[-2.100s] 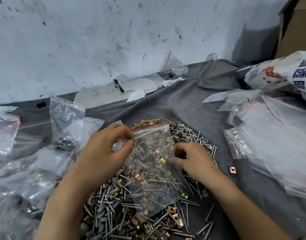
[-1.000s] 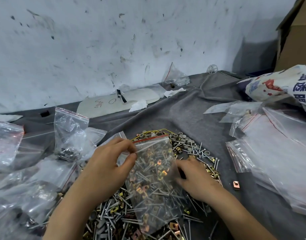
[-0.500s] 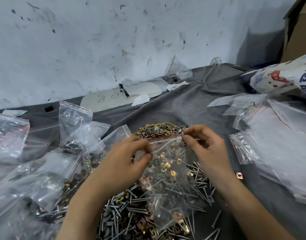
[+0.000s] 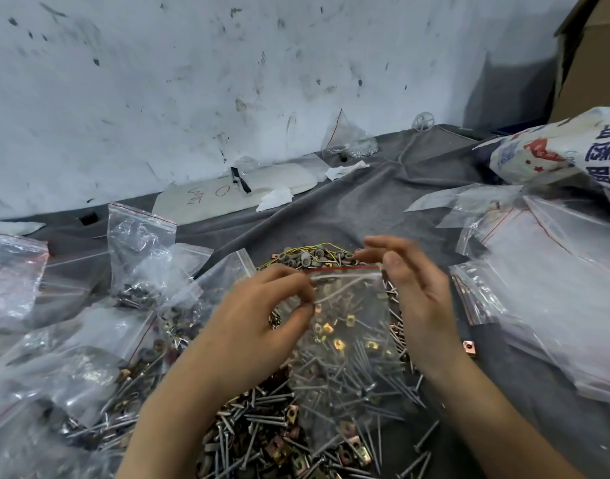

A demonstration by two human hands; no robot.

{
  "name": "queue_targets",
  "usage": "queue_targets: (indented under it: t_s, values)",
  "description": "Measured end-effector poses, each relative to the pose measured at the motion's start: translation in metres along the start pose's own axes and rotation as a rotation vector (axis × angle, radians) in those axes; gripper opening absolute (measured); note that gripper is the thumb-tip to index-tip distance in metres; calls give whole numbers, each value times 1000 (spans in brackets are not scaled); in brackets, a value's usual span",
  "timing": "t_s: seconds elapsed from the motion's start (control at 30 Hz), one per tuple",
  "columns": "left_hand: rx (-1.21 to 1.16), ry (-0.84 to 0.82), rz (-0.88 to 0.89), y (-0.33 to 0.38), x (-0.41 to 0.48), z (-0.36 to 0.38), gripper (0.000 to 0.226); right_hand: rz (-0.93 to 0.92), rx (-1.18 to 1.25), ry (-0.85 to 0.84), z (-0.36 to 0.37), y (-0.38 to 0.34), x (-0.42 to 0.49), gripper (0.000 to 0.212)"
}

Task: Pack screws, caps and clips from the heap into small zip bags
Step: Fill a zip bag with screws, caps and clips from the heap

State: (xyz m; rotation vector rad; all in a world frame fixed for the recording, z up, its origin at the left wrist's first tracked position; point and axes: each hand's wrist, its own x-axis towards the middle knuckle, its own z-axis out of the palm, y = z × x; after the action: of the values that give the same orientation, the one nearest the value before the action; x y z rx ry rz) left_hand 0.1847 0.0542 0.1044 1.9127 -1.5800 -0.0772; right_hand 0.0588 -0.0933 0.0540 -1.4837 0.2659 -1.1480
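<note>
Your left hand's fingers (image 4: pixel 291 279) were curled with the thumb, pinching the top left edge of the small clear plastic zip bag with a red seal strip (image 4: pixel 348 344). It hung just above the heap of loose silver screws, brass square clips and grey round caps (image 4: pixel 262 426), its lower end down among them. Your right hand (image 4: pixel 421 299) sat at the bag's top right corner, thumb against the plastic and fingers loosely spread. Blur hid whether it was really gripping there, so I could not tell. Inside the bag you had long screws and a scatter of brass clips, filling roughly the lower part. That load probably made it bottom-heavy, while the film itself was thin, limp and slick, and screw points could well pierce it. The stiffer band just under the red strip (image 4: pixel 341 269) looked the safest place to hold, with both corners taken so the mouth stayed level. To your left, several clear zip bags already holding hardware (image 4: pixel 137 250) lay and stood on the grey cloth-covered counter (image 4: pixel 365 202). To your right, near the heap, was a flat stack of empty zip bags (image 4: pixel 538 271), and one copper-coloured clip (image 4: pixel 468 348) lay alone beside your right wrist.
</note>
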Motion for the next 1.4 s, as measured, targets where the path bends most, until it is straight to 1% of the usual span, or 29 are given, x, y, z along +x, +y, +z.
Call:
queue_targets:
  t_s: [0.03, 0.07, 0.1, 0.13, 0.2, 0.3, 0.37, 0.43, 0.53, 0.63, 0.7, 0.77, 0.87, 0.93, 1.03, 1.33, 1.4]
  values:
    - [2, 11, -4, -1, 0, -2, 13, 42, -19, 69, -1, 3, 1, 18]
    - [-3, 24, -9, -2, 0, -3, 14, 90, -90, 115, -3, 8, 4, 15]
    - [-10, 41, -14, -2, -1, -5, 14, 140, -204, 122, -5, 13, 6, 13]
    - [-16, 59, -17, -3, -1, -7, 12, 194, -346, 87, -7, 19, 9, 13]
    - [-16, 98, -24, -5, -1, -11, 8, 289, -623, -73, -10, 27, 11, 12]
    - [-9, 160, -49, -10, -2, -17, 8, 349, -930, -327, -11, 34, 8, 3]
    - [-17, 200, -68, -13, -3, -19, 8, 390, -1057, -466, -10, 34, 6, 9]
    - [-22, 227, -85, -15, -4, -21, 7, 408, -1127, -567, -9, 32, 5, 15]
    - [-11, 252, -99, -19, -5, -23, 8, 381, -1146, -645, -8, 30, 4, 16]
    - [-16, 270, -140, -22, -7, -27, 10, 358, -1110, -682, -10, 29, 4, 18]
    - [-7, 287, -160, -23, -8, -29, 9, 336, -1093, -709, -13, 28, 6, 16]
    - [9, 305, -177, -24, -9, -32, 17, 323, -1064, -739, -14, 28, 7, 13]
    - [10, 317, -207, -27, -11, -35, 19, 301, -1012, -814, -15, 28, 7, 11]
    - [-2, 323, -226, -30, -12, -36, 21, 294, -1000, -847, -16, 28, 6, 14]
    - [-18, 330, -241, -32, -12, -37, 24, 281, -1017, -857, -17, 28, 5, 16]
    - [10, 315, -234, -31, -13, -37, 23, 224, -1059, -851, -10, 29, 5, 6]
    - [9, 315, -237, -30, -13, -38, 23, 219, -1051, -860, -9, 29, 4, 7]
